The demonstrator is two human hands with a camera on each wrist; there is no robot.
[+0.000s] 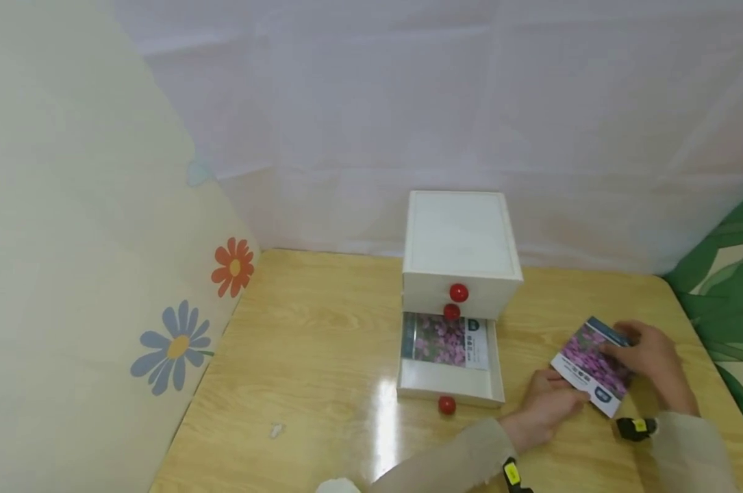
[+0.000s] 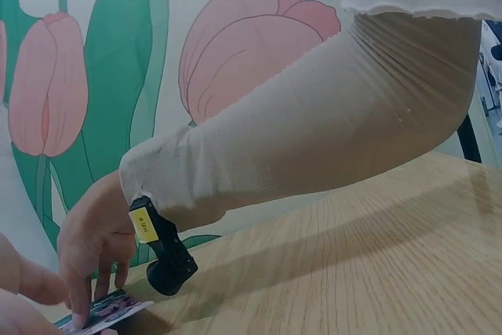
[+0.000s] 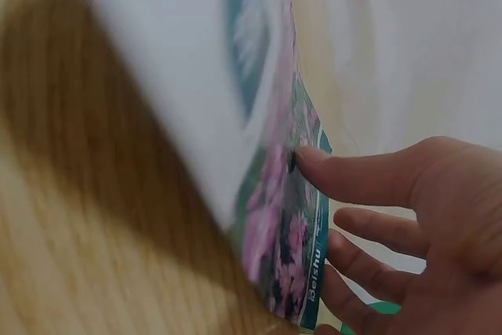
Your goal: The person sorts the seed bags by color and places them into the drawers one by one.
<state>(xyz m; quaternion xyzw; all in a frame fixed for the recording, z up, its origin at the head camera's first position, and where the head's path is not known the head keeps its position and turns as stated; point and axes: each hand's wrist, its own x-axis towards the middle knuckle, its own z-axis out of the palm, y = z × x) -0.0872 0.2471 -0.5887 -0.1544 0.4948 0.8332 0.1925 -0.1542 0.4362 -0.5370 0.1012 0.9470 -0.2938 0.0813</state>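
Note:
A seed packet (image 1: 595, 363) printed with pink flowers is tilted above the right side of the table. My left hand (image 1: 546, 405) pinches its lower white edge, thumb on top. At the opposite edge my right hand (image 1: 655, 352) holds it; in the right wrist view the thumb presses the printed face, with the other fingers (image 3: 376, 272) along the teal edge. A similar packet (image 1: 445, 340) lies in the pulled-out bottom drawer (image 1: 435, 383) of a small white drawer box (image 1: 460, 233). The left wrist view shows only a corner of the held packet (image 2: 106, 313).
Red round knobs (image 1: 459, 293) stick out from the drawer fronts. The wooden table (image 1: 297, 356) runs back to a white cloth (image 1: 377, 123). A flower-painted panel (image 1: 69, 274) stands at the left, a green leaf-painted one (image 1: 735, 274) at the right.

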